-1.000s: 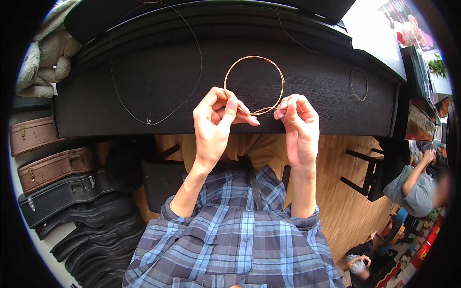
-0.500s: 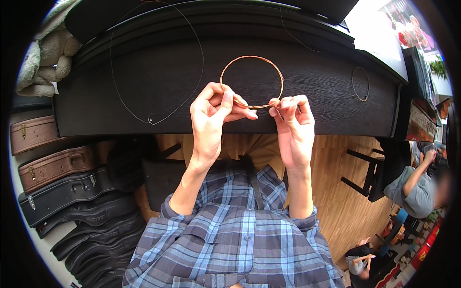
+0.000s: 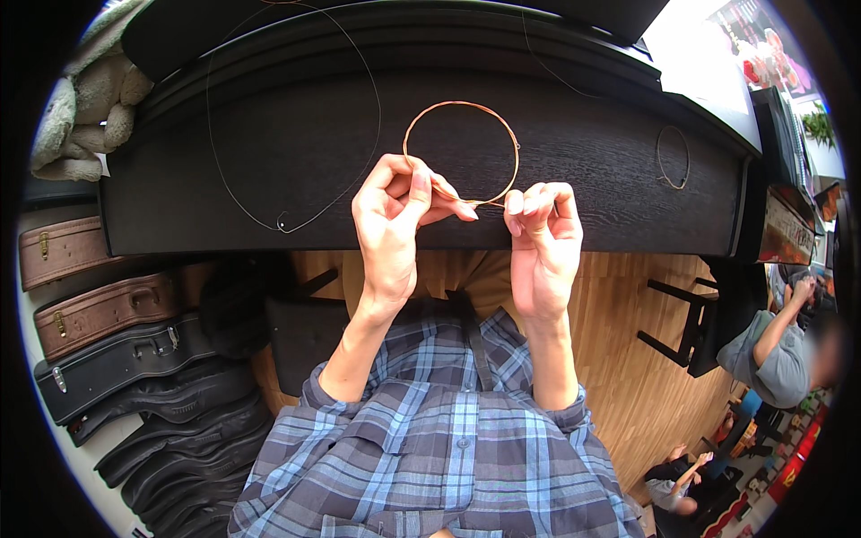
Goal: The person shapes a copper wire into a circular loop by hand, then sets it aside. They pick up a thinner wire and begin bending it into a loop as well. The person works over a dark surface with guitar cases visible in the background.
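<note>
Black cabinet (image 3: 583, 188): a long dark wooden top with a raised back edge; it spans the upper half of the view and lies under both hands.
Wooden floor (image 3: 664, 377): light planks, visible below the cabinet's front edge and to the right.
Plaid shirt (image 3: 430, 448): blue and grey check, sleeves pushed up to the elbows, at the lower centre.
Instrument cases (image 3: 99, 314): stacked at the left, two brown ones above several black ones, latches facing right.
Other person (image 3: 771, 350): seated at the far right in a grey top, well apart from the work.
Stuffed toy (image 3: 90, 99): pale, lying at the upper left end of the cabinet.
Left hand (image 3: 395, 224): raised over the cabinet front, thumb and forefinger pinched shut on the lower left of the coiled copper string.
Right hand (image 3: 543, 242): just beside the left, fingertips closed on the same coil at its lower right.
Coiled copper string (image 3: 462, 106): a round loop of copper-coloured wire, held upright between both hands above the cabinet top.
Loose thin string (image 3: 296, 215): a long dark wire curving across the cabinet top, left of the hands.
Small coiled string (image 3: 673, 157): a thin ring lying flat on the cabinet, right of the hands.
</note>
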### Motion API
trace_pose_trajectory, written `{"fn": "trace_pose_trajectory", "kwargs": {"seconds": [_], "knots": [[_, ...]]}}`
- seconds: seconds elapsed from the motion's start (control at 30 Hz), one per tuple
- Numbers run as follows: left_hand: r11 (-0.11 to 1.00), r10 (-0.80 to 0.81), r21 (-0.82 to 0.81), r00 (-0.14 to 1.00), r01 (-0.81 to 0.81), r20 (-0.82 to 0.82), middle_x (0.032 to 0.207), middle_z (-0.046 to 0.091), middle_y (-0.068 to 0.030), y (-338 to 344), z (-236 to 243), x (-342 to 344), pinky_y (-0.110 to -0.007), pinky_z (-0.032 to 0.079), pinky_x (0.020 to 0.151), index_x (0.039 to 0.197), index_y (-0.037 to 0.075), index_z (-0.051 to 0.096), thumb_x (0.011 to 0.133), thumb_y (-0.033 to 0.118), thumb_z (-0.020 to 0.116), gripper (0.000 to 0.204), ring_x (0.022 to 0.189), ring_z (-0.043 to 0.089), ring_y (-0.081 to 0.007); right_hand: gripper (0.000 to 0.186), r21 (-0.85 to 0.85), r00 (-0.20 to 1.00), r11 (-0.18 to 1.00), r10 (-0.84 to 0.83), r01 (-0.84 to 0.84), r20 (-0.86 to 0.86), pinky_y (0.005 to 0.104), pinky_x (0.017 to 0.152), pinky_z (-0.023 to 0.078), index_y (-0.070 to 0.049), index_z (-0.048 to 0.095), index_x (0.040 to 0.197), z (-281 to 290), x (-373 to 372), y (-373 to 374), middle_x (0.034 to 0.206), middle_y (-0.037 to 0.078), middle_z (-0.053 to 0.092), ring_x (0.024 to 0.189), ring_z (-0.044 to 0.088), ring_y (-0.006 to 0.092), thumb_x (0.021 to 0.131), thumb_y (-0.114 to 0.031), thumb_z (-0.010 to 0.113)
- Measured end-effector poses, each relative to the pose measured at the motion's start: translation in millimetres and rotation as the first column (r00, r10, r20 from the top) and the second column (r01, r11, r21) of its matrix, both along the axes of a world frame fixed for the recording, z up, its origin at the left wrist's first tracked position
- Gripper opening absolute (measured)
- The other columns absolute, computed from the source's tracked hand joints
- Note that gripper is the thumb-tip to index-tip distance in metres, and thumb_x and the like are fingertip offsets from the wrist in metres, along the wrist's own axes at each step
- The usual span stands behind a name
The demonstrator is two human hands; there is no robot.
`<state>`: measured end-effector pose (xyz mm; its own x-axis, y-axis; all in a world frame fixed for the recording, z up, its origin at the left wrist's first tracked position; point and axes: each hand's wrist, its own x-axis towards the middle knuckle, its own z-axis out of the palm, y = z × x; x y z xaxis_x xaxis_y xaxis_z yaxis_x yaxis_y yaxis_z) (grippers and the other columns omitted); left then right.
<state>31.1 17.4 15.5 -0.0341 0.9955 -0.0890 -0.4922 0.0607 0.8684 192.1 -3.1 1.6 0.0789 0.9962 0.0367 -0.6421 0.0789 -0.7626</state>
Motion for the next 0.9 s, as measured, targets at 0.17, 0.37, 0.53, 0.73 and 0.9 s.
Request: {"fn": "trace_pose_trajectory", "kwargs": {"seconds": [0.17,0.37,0.53,0.73,0.9], "knots": [[1.000,-0.026,0.014,1.000,0.026,-0.008,0.086,0.064,-0.0098,0,0,-4,-0.041,0.064,0.078,0.095,0.004,0.051,0.104,0.013,0.057,0.014,0.070,0.071,-0.0230,0.018,0.013,0.987,0.998,0.058,-0.061,0.149,0.0320,0.082,0.044,-0.008,0.054,0.099,8,7,-3,0.090,0.001,0.055,0.087,0.055,0.0175,0.097,-0.017,0.070],[0.999,-0.045,-0.021,0.997,0.047,0.069,0.086,0.063,-0.0091,-3,0,2,-0.042,0.064,0.079,0.097,0.004,0.052,0.106,0.015,0.054,0.014,0.071,0.071,-0.0214,0.019,0.127,0.999,0.992,0.015,-0.021,0.047,0.0364,0.091,0.044,-0.008,0.055,0.098,1,10,5,0.092,0.003,0.057,0.095,0.056,0.0194,0.095,-0.016,0.072],[0.998,0.004,-0.056,0.994,0.002,0.106,0.086,0.063,-0.0079,-8,0,5,-0.043,0.064,0.079,0.099,0.004,0.053,0.106,0.015,0.053,0.013,0.071,0.070,-0.0200,0.015,0.129,0.973,0.975,-0.195,0.179,0.125,0.0345,0.090,0.049,-0.006,0.059,0.098,-9,-3,1,0.094,0.006,0.064,0.093,0.061,0.0176,0.094,-0.009,0.073],[0.998,0.058,-0.037,0.989,-0.054,0.133,0.087,0.063,-0.0088,-11,-4,8,-0.043,0.064,0.079,0.100,0.003,0.052,0.107,0.014,0.052,0.013,0.069,0.069,-0.0207,0.015,0.196,0.802,0.899,-0.438,0.392,0.406,0.0277,0.080,0.055,-0.002,0.060,0.100,-3,-13,-1,0.093,0.006,0.064,0.087,0.067,0.0159,0.092,0.002,0.072],[0.994,0.112,0.010,0.992,-0.113,0.064,0.087,0.064,-0.0101,-12,-3,13,-0.044,0.064,0.080,0.100,0.002,0.050,0.107,0.012,0.051,0.012,0.069,0.070,-0.0214,0.012,-0.041,0.873,0.908,-0.387,0.416,0.296,0.0201,0.067,0.047,-0.004,0.062,0.103,9,-20,-8,0.099,0.008,0.068,0.086,0.064,0.0106,0.095,-0.005,0.071]]}}
